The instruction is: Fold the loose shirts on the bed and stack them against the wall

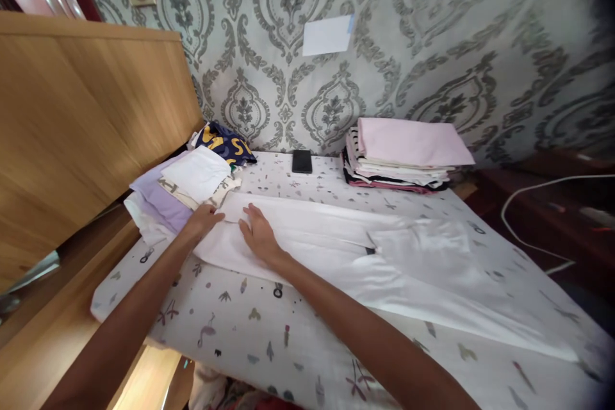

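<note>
- L hand (206,221): fingers at garment's L end, by its edge; can't tell if pinched shut or just resting.
- R hand (259,234): open, palm down, fingers spread, flat on garment just R of L hand.
- Garment (307,237): white, under R hand, lying flat on sheet (240,327); rumpled farther R of the grip.
- Long axis runs L–R, angling toward the near R corner; narrower end at hands, wider part well R. Dark tag (369,250) mid-length, R of R hand.
- Edges: far edge fairly straight; near edge slants nearer the person going R. Sheet's near edge is on the near side of both hands.
- Room: strip of sheet shows btwn garment & wall (283,77), w/ black item (302,161) beyond R hand; more on near side.
- L side tight: clothes pile (192,173) right by L hand, wood panel (96,122) past it.
- Folded stack (408,147), pink on top, far R of grip.
</note>
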Demonstrator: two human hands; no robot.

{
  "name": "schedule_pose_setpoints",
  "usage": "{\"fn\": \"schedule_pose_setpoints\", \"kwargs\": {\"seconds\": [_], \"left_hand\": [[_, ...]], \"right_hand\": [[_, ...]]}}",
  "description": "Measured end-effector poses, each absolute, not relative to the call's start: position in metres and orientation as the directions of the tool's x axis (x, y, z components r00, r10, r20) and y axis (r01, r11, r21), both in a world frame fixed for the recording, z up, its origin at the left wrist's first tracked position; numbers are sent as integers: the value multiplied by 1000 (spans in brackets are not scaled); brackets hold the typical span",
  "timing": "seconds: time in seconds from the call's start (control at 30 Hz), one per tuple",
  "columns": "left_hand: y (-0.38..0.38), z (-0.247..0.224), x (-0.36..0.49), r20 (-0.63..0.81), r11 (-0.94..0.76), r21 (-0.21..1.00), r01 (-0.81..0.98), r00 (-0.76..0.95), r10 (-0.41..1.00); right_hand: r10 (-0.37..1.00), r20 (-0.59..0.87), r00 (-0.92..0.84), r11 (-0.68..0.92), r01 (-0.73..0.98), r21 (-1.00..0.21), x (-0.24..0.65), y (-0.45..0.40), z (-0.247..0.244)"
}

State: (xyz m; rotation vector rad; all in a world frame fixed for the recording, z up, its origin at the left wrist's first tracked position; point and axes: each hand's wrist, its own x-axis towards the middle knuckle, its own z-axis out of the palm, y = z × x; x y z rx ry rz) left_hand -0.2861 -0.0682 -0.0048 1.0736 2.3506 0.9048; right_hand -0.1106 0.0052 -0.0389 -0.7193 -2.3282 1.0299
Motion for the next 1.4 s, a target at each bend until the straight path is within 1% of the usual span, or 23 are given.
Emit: {"fn": "schedule_pose_setpoints", "kwargs": {"seconds": [0.07, 0.13, 0.17, 0.23, 0.3, 0.37, 0.43, 0.47, 0.53, 0.6, 0.67, 0.73, 0.8, 0.87, 0.97, 1.2, 1.4], "left_hand": [[-65, 2, -281, -70, 466, 725, 507, -619, 782], [-58, 14, -272, -51, 434, 753, 494, -614, 787], [-52, 21, -263, -40, 413, 769, 488, -608, 793], [-36, 37, -239, -4, 349, 797, 492, -574, 819], [-18, 52, -205, 26, 264, 820, 509, -493, 870], [-4, 62, -168, -2, 184, 847, 498, -345, 939], [3, 64, -140, -40, 120, 890, 440, -188, 981], [4, 62, -132, -33, 87, 907, 413, -136, 990], [2, 51, -127, 59, 1, 910, 414, -133, 989], [-4, 34, -131, 194, -79, 861, 503, -182, 964], [-11, 15, -137, 296, -120, 766, 631, -180, 938], [-16, -2, -138, 330, -132, 648, 750, -121, 936], [-19, -13, -133, 312, -119, 530, 840, -62, 948], [-18, -19, -124, 260, -86, 440, 894, -35, 965], [-16, -17, -112, 170, -42, 366, 930, -23, 985], [-12, -13, -94, 24, 48, 323, 945, -59, 998], [-8, -18, -89, 19, 92, 298, 950, -102, 995]], "right_hand": [[729, 196, -656, 398, 173, -901, -112, 16, -41], [797, 70, -600, 134, 62, -989, -109, 31, -40], [809, -9, -588, -14, -3, -1000, -105, 40, -39], [801, -126, -585, -267, -161, -950, -91, 56, -35], [792, -170, -586, -426, -330, -843, -72, 67, -33], [787, -193, -585, -512, -447, -733, -51, 72, -34], [769, -223, -599, -577, -500, -646, -34, 71, -37], [756, -236, -610, -606, -516, -606, -27, 69, -39], [740, -248, -625, -645, -556, -525, -19, 64, -41], [741, -238, -628, -657, -604, -452, -17, 61, -41], [748, -216, -628, -653, -637, -410, -19, 61, -41], [753, -210, -624, -646, -640, -415, -22, 63, -41], [756, -232, -612, -640, -620, -454, -26, 66, -43], [770, -275, -576, -626, -596, -503, -30, 71, -48], [806, -309, -506, -583, -586, -562, -31, 78, -56], [841, -299, -450, -528, -567, -632, -19, 91, -67], [856, -263, -444, -495, -563, -662, -17, 98, -65]]}}
